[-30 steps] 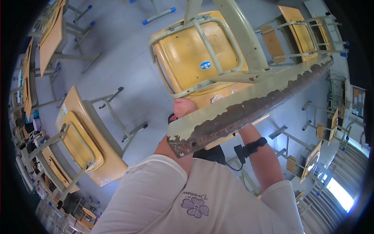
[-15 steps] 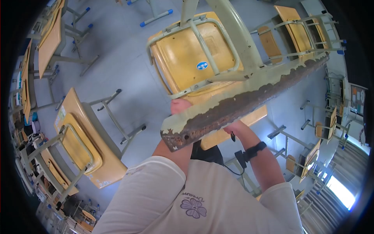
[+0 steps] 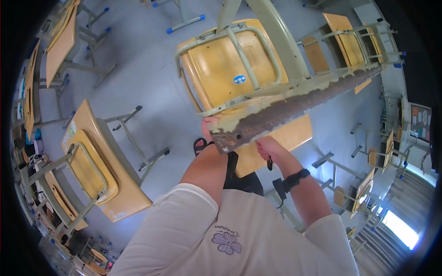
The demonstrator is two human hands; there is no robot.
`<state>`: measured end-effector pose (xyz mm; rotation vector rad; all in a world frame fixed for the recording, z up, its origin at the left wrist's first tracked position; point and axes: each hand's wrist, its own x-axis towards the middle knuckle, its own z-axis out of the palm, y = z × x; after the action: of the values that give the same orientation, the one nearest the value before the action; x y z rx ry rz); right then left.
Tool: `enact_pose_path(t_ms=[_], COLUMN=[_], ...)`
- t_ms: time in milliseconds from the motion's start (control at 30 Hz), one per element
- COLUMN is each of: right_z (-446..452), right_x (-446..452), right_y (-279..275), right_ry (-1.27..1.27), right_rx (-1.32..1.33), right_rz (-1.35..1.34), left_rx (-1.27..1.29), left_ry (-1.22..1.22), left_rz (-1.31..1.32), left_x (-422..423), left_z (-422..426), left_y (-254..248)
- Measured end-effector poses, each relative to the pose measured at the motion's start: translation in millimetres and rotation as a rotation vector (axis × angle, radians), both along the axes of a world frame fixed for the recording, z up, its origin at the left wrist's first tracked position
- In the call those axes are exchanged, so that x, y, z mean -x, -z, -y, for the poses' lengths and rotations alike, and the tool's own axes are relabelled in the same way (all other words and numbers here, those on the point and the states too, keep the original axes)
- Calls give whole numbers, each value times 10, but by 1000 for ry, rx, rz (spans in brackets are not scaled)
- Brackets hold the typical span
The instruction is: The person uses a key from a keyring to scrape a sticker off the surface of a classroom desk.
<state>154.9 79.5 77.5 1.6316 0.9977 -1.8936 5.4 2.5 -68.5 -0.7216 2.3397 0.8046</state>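
Note:
An upturned chair with a yellow seat [image 3: 230, 64] rests on a yellow wooden desk top [image 3: 290, 138]. Its metal foot bar [image 3: 294, 101], with pale green paint peeling off rusty metal, crosses close to the camera. My left hand [image 3: 209, 127] is at the desk's left side, partly behind the bar's near end; its fingers are hidden. Below the bar, my right hand [image 3: 268, 149] is closed near the desk top, around a small dark object [image 3: 270, 162] that sticks out under it. Whatever else that hand touches is hidden.
Another desk [image 3: 122, 184] with an upturned chair [image 3: 87, 170] stands at the left. More desks and chairs line the far left and the right side [image 3: 345, 41]. Grey floor [image 3: 142, 69] shows between them. A black sandal [image 3: 200, 145] is near my left forearm.
The bar's near end has shifted up and right in view. My right hand, first hidden behind the bar, has come into sight below it with the dark object. More of the desk top shows.

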Motion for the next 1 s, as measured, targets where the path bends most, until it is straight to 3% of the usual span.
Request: enact_pose_path(t_ms=[67,267,1000], right_z=[-33,-51,-16], right_x=[52,-16,129], right_y=[41,0,-82], right_ry=[6,-42,11], right_rx=[-13,39,19], right_rz=[-17,23,-16], left_rx=[26,20,9], left_ry=[-13,-26,-28], left_rz=[-36,-58,-66], left_x=[87,142,256], left_z=[-24,-68,-68], left_y=[-353,-650,-807])
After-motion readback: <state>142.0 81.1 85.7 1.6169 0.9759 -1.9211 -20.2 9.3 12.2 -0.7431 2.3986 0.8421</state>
